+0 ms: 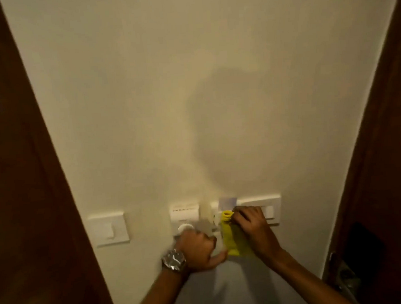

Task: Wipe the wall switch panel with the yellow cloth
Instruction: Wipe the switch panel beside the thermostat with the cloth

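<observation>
A long white wall switch panel (270, 201) runs across the cream wall low in the head view. My right hand (256, 228) presses a bunched yellow cloth (232, 239) against the panel's middle, fingers closed over the cloth. My left hand (198, 248), with a metal watch on the wrist, rests lower left against the panel beside a round white knob (185, 228). Its fingers are curled and blurred; I cannot tell whether it holds anything. The panel's middle is hidden behind both hands.
A separate small white switch plate (109, 228) sits to the left on the wall. Dark wooden door frames (28, 186) flank the wall on both sides; the right one (381, 164) carries a metal latch (343, 274) low down.
</observation>
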Demonstrator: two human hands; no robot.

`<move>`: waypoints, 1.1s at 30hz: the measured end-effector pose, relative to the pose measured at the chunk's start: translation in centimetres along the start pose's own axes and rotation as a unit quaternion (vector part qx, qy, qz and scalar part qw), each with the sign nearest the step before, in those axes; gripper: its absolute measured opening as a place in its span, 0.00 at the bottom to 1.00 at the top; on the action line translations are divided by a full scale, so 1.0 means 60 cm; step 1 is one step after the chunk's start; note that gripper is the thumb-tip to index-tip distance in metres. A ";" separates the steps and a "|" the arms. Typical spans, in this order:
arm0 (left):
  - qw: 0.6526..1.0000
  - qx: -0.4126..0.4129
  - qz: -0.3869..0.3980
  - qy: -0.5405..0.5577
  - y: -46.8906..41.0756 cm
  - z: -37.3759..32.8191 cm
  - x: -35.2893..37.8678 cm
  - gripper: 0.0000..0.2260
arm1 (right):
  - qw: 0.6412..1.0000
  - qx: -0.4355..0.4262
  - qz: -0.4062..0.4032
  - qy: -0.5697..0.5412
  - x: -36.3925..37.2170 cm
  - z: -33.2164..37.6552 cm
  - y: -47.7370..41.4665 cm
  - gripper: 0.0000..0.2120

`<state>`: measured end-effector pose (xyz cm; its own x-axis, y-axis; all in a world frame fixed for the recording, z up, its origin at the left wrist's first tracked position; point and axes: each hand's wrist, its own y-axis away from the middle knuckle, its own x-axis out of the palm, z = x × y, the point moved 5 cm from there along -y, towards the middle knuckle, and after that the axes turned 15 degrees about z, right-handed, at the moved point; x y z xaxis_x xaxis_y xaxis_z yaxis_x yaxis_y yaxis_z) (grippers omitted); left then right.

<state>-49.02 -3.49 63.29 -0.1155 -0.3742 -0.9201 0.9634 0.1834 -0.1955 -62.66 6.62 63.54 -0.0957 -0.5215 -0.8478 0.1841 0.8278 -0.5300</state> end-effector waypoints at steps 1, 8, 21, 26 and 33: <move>0.997 0.017 -0.065 -0.031 -0.023 0.016 -0.061 0.28 | 1.000 0.008 -0.004 -0.015 -0.005 -0.016 -0.007 0.08; 0.922 0.013 -0.330 -0.201 -0.179 0.199 -0.356 0.25 | 0.985 0.050 -0.144 0.077 0.060 -0.021 0.013 0.11; 0.889 -0.046 -0.382 -0.247 -0.205 0.258 -0.341 0.33 | 0.988 0.052 -0.144 -0.004 0.197 -0.006 0.013 0.26; 0.882 -0.067 -0.381 -0.268 -0.209 0.258 -0.338 0.34 | 0.986 0.047 -0.160 -0.008 0.202 -0.018 0.015 0.29; 0.886 -0.096 -0.379 -0.251 -0.200 0.248 -0.336 0.32 | 0.992 0.025 -0.121 0.038 0.244 -0.002 0.049 0.25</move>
<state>-54.63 -11.65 89.22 -0.5426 -0.8040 -0.2433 0.5906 -0.1592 -0.7911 -63.63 1.45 49.60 -0.2167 -0.6848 -0.6958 0.1950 0.6680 -0.7182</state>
